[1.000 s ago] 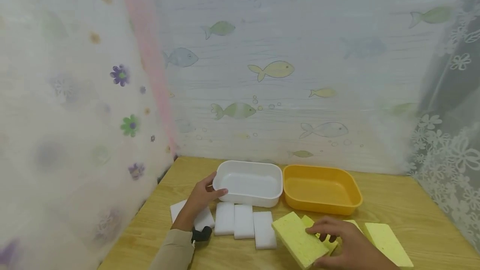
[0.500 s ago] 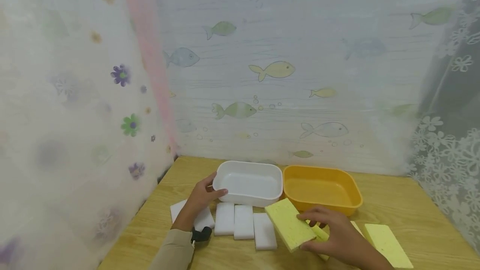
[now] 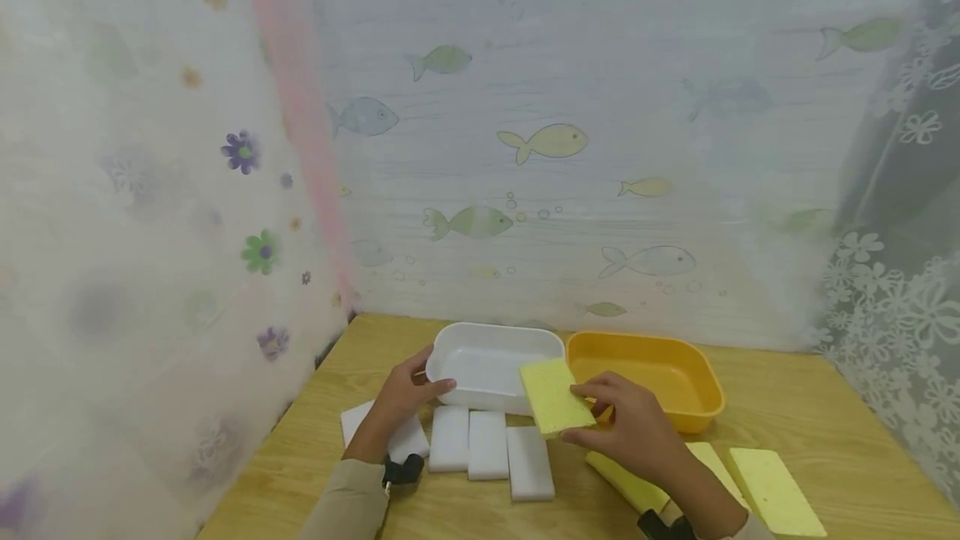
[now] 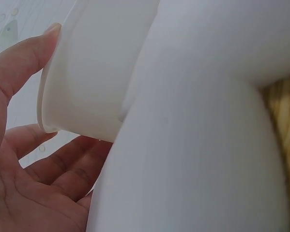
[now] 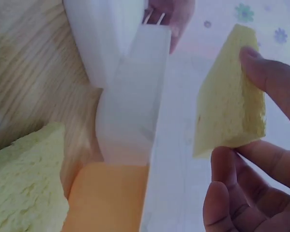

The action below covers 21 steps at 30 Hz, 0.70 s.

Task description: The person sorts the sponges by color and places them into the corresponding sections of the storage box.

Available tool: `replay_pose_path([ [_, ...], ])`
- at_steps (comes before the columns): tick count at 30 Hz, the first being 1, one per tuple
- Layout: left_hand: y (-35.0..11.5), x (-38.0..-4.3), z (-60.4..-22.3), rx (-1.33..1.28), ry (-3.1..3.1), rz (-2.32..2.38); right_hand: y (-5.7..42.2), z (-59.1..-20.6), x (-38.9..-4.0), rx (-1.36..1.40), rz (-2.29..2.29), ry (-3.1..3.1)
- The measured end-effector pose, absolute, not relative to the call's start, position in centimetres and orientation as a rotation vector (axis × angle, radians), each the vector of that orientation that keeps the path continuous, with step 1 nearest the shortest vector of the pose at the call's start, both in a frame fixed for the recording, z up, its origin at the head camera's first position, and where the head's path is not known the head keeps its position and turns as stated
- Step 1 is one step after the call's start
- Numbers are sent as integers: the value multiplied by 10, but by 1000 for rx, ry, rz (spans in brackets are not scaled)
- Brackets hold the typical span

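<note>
My right hand [image 3: 630,427] pinches a yellow sponge [image 3: 553,394] between thumb and fingers, tilted above the front right of a white plastic tub [image 3: 480,400]. In the right wrist view, this sponge block [image 5: 224,101] is apart from the tub. My left hand [image 3: 401,398] holds the tub's left end, thumb over the rim and fingers along the outside. The left wrist view shows the thumb at the rim of the white tub [image 4: 82,92] and the fingers behind it. The visible part of the tub's inside is bare.
A yellow-orange tub [image 3: 693,421] adjoins the white tub's right side. Several white sponge blocks [image 3: 487,445] lie before the white tub, one [image 3: 408,440] partly under my left wrist. More yellow sponges [image 3: 776,490] lie at the right. A fish-printed curtain [image 3: 547,190] hangs behind the table.
My right hand has lifted the yellow sponge away from the other yellow ones, up and left to the white tub. The left hand has stayed on the tub.
</note>
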<state>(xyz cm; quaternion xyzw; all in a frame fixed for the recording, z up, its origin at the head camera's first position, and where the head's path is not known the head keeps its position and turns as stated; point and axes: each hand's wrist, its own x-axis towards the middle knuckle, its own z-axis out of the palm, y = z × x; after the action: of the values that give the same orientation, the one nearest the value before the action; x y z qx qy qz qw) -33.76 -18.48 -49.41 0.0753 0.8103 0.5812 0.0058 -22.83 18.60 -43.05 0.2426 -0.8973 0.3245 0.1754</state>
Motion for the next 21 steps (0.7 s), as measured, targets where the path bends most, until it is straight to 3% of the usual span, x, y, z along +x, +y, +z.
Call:
replay_pose_path([
  [13,-185,-338,-496,253,2515,1832,164,-427,-268,408,1029,-2672],
  [21,-185,-338,-495,251,2494,1856,153,-421,-287,414,1034,-2699],
])
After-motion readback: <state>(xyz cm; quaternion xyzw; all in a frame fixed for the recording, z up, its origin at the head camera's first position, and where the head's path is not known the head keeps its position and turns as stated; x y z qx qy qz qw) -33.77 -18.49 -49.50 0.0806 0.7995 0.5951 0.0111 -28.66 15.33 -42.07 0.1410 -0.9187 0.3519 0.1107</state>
